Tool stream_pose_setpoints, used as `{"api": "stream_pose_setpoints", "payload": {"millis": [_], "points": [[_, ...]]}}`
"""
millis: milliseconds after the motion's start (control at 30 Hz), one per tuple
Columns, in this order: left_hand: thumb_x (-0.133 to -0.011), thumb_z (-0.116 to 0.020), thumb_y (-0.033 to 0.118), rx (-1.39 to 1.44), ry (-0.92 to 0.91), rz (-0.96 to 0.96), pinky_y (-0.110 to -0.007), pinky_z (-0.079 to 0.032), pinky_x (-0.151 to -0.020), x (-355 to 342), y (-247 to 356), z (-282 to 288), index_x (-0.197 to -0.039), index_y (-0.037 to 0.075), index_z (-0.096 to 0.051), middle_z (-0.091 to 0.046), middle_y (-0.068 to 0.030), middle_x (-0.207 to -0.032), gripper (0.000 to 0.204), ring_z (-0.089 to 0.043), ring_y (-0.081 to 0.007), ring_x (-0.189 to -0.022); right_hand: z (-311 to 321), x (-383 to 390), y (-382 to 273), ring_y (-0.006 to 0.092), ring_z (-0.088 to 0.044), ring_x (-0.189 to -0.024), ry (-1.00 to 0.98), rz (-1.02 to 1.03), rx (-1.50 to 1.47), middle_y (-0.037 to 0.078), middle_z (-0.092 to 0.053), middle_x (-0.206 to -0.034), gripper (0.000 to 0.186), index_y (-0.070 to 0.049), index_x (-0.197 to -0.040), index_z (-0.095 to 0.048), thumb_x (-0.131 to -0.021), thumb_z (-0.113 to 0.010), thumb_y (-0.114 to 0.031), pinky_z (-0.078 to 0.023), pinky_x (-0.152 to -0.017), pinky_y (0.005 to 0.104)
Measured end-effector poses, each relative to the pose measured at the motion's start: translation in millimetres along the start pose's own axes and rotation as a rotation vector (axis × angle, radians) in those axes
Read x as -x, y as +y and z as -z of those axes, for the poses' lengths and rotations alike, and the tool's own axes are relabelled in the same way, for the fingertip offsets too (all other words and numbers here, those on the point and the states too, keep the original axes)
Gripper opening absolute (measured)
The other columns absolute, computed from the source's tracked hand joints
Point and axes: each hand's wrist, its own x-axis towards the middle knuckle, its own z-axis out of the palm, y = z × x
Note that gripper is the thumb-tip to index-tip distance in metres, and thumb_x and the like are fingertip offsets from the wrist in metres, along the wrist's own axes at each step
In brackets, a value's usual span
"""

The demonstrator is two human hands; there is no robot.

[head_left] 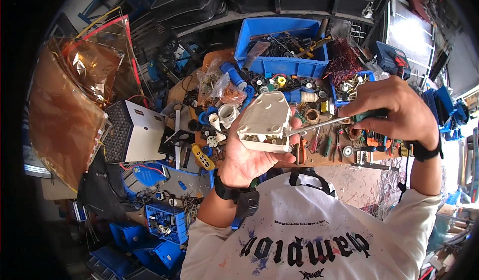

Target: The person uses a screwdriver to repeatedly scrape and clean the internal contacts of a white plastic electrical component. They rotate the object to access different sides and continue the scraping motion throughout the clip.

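Observation:
An off-white plastic housing with angled corners lies in my left hand, its fingers and thumb closed round the sides. Along the near side the housing is open, and small parts show inside. My right hand grips the dark handle of a screwdriver. Its long metal shaft runs leftward, and the tip meets the housing at the right end of that opening. Whether the tip sits inside a gap or only rests on the edge, I cannot tell.
Behind the housing stands a blue bin of tools and cables. Hand tools, among them green-handled pliers, lie on the bench to the right. White pipe fittings and a yellow plastic piece lie left. A white box stands farther left.

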Motion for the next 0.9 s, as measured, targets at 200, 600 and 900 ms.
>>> {"api": "stream_pose_setpoints", "payload": {"millis": [200,600,900], "points": [[-0.097,-0.037,0.056,-0.126,0.038,-0.094,-0.059,-0.059,-0.076,-4.1,1.2,-0.6,-0.134,0.000,-0.046,-0.058,-0.0227,-0.120,0.067,-0.065,-0.0380,-0.101,6.3,-1.2,-52.9,0.0244,-0.062,-0.056,0.013,-0.082,0.410,0.005,-0.062,-0.068,0.026,-0.008,-0.093,-0.072,-0.067,-0.074,-0.002,-0.044,-0.046,0.0363],[-0.097,-0.035,0.055,0.025,-0.047,0.062,-0.060,-0.058,-0.074,-7.9,-2.6,-3.6,-0.135,-0.003,-0.043,-0.057,-0.0244,-0.120,0.070,-0.065,-0.0386,-0.100,7.1,3.3,-12.2,0.0227,-0.071,-0.076,-0.126,-0.222,-0.258,0.014,-0.072,-0.090,0.025,0.001,-0.099,-0.070,-0.075,-0.074,0.001,-0.053,-0.065,0.0303],[-0.097,-0.035,0.054,0.090,-0.099,0.096,-0.061,-0.058,-0.072,-10.4,-8.2,-2.7,-0.135,-0.005,-0.040,-0.054,-0.0273,-0.121,0.071,-0.062,-0.0411,-0.100,0.1,7.0,11.5,0.0212,-0.070,-0.084,-0.130,-0.186,-0.373,0.012,-0.072,-0.095,0.027,0.001,-0.101,-0.070,-0.075,-0.076,0.002,-0.052,-0.073,0.0296]]}}
